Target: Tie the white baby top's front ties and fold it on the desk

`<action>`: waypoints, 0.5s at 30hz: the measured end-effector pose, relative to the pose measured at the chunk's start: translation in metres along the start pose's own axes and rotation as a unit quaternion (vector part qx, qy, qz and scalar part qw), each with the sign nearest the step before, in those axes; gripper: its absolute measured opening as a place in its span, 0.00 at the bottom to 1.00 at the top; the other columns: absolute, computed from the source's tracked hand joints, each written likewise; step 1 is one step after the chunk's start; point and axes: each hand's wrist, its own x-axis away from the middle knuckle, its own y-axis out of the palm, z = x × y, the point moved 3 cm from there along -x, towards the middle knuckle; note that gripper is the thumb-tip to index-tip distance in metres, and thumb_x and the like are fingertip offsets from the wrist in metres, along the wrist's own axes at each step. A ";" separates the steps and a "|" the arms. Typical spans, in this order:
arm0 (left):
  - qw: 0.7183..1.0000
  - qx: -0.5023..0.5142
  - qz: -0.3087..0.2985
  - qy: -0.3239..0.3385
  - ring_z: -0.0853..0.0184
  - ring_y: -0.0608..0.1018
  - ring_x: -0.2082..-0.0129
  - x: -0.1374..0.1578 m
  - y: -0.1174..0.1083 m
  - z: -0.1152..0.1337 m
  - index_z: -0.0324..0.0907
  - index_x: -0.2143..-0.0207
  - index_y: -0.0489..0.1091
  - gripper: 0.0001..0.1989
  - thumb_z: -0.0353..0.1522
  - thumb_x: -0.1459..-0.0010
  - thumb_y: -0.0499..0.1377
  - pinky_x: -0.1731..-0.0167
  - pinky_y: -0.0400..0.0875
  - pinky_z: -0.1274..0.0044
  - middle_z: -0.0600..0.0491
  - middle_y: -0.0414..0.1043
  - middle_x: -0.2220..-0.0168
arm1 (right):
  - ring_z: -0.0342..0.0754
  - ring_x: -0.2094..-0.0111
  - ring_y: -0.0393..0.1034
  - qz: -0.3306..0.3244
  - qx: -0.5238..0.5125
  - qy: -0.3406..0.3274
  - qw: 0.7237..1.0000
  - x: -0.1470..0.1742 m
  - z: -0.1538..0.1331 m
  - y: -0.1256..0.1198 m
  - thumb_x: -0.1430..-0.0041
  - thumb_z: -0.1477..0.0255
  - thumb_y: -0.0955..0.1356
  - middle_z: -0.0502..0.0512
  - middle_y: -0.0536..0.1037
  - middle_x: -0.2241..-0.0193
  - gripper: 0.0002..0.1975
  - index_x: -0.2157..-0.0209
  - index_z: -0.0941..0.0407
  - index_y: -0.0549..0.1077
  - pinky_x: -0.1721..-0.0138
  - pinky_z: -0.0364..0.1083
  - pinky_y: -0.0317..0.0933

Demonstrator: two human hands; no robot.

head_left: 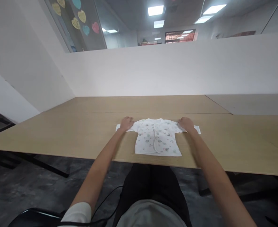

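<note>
A small white baby shirt (pixel 156 138) with a scattered print lies spread flat on the wooden table, its neckline facing away from me and its hem near the front edge. Both sleeves stretch out sideways. My left hand (pixel 127 123) is on the left sleeve, fingers curled in against the cloth, with the cuff showing beyond the wrist. On the opposite sleeve, my right hand (pixel 185 123) is closed in the same way, and that cuff sticks out past it. The fingertips of both hands are partly hidden.
The wooden table (pixel 70 132) runs wide to both sides and back to a white wall (pixel 139 72). Above the wall is a glass window with heart-shaped notes. A black chair (pixel 35 217) and a cable are at the lower left.
</note>
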 end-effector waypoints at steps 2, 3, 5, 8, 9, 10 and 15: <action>0.998 -0.042 -0.035 -0.018 0.56 0.69 0.46 -0.001 0.002 -0.018 0.38 0.56 0.72 0.18 0.38 0.44 0.56 0.45 0.60 0.69 0.42 0.71 0.49 | 0.59 0.51 0.69 -0.024 0.081 -0.036 0.996 -0.006 0.018 0.006 0.42 0.72 0.63 0.71 0.75 0.54 0.18 0.52 0.64 0.73 0.54 0.51 0.59; 0.997 -0.054 -0.052 -0.012 0.56 0.70 0.47 0.001 0.003 -0.022 0.38 0.58 0.73 0.16 0.38 0.44 0.56 0.47 0.62 0.70 0.43 0.72 0.51 | 0.59 0.50 0.68 -0.033 0.110 -0.059 0.992 -0.007 0.024 0.008 0.41 0.73 0.62 0.69 0.75 0.53 0.19 0.51 0.63 0.72 0.52 0.52 0.58; 0.994 -0.077 -0.080 0.018 0.58 0.73 0.52 0.003 0.003 -0.023 0.38 0.62 0.72 0.13 0.37 0.42 0.54 0.51 0.64 0.72 0.43 0.74 0.56 | 0.57 0.50 0.67 -0.054 0.151 -0.107 0.981 -0.003 0.030 0.008 0.41 0.77 0.61 0.66 0.75 0.52 0.19 0.49 0.60 0.72 0.52 0.51 0.56; 0.987 -0.114 -0.097 0.049 0.59 0.76 0.59 0.001 -0.018 -0.011 0.38 0.59 0.69 0.14 0.37 0.39 0.49 0.59 0.66 0.73 0.43 0.75 0.61 | 0.53 0.53 0.69 -0.094 0.192 -0.152 0.965 0.004 0.029 -0.013 0.42 0.84 0.60 0.66 0.75 0.53 0.19 0.53 0.60 0.74 0.59 0.45 0.57; 0.987 -0.124 -0.087 0.051 0.59 0.76 0.61 -0.002 -0.032 -0.004 0.38 0.57 0.67 0.15 0.37 0.38 0.48 0.61 0.66 0.73 0.43 0.75 0.62 | 0.52 0.55 0.70 -0.086 0.205 -0.154 0.963 0.006 0.027 -0.028 0.42 0.85 0.60 0.66 0.74 0.54 0.18 0.54 0.61 0.75 0.62 0.44 0.56; 0.988 -0.130 -0.063 0.050 0.59 0.76 0.63 -0.005 -0.051 0.002 0.38 0.55 0.66 0.16 0.38 0.37 0.46 0.63 0.66 0.73 0.43 0.75 0.63 | 0.51 0.57 0.70 -0.059 0.216 -0.149 0.963 0.008 0.025 -0.046 0.41 0.85 0.60 0.68 0.74 0.54 0.17 0.54 0.63 0.74 0.64 0.44 0.54; 0.972 -0.163 0.154 0.064 0.59 0.76 0.67 -0.007 -0.145 0.025 0.37 0.52 0.63 0.22 0.44 0.35 0.41 0.65 0.65 0.73 0.45 0.73 0.69 | 0.46 0.62 0.68 0.229 0.195 -0.114 0.947 0.026 0.029 -0.133 0.31 0.73 0.50 0.72 0.68 0.54 0.22 0.47 0.66 0.67 0.71 0.47 0.42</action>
